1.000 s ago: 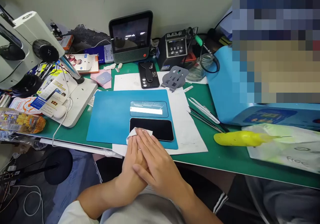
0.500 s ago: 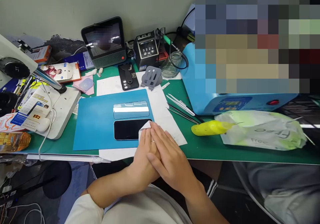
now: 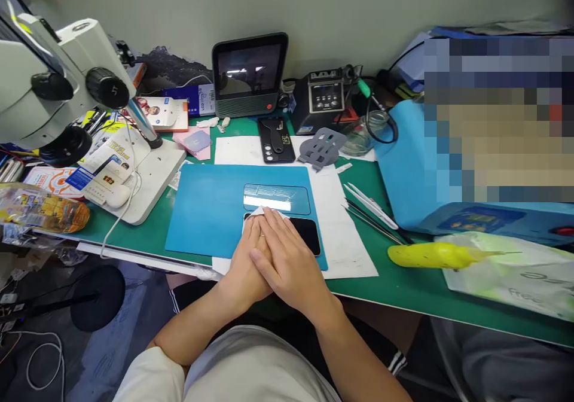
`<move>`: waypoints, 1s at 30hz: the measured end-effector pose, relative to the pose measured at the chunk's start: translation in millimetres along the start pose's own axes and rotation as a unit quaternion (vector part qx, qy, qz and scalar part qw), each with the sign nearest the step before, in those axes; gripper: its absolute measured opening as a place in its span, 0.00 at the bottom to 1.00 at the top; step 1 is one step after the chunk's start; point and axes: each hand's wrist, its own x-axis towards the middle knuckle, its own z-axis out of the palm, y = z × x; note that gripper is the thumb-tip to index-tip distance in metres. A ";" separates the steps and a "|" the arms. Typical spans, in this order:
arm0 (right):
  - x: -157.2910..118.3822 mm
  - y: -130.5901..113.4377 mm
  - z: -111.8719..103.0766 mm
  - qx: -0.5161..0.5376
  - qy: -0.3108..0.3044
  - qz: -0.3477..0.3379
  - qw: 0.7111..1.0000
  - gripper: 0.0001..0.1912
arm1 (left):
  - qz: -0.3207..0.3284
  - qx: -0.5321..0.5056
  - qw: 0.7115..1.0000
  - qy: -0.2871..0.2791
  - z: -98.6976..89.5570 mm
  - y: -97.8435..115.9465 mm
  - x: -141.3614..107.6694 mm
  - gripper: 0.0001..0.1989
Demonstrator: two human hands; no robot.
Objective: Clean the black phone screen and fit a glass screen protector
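A phone with a dark screen (image 3: 308, 234) lies on the blue mat (image 3: 204, 210), its left part hidden under my hands. My left hand (image 3: 246, 264) presses flat on a folded white tissue (image 3: 259, 212) over the phone's left end. Laid across the back of it is my right hand (image 3: 289, 255), fingers stretched out and close together. Just behind the phone rests a clear glass screen panel (image 3: 277, 198) with a dark outline. How much tissue lies beneath the palms is hidden.
Tweezers (image 3: 370, 210) and a yellow bottle with a needle tip (image 3: 433, 255) lie to the right, beside a blue machine (image 3: 430, 216). Behind stand a black phone (image 3: 275, 142), a grey stand (image 3: 323, 148) and a soldering station (image 3: 318, 100). A microscope (image 3: 98, 85) rises at left.
The camera view has swung, so the bench appears shifted right. Both hands, still stacked on the tissue, have slid left along the phone from its right end to its left end.
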 end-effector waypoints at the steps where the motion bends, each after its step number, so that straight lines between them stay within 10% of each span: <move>1: 2.2 -5.6 2.7 0.002 -0.003 -0.008 1.000 0.36 | -0.006 -0.001 1.000 0.001 -0.1 -4.3 -6.2 0.34; 13: -23.2 -22.6 -9.4 0.042 -0.026 -0.067 0.997 0.39 | -0.082 0.016 0.996 -0.013 -5.7 25.3 -42.0 0.35; 30: -39.0 39.7 -44.7 0.012 -0.018 0.028 0.999 0.36 | 0.003 -0.004 1.000 -0.002 7.5 64.2 30.0 0.35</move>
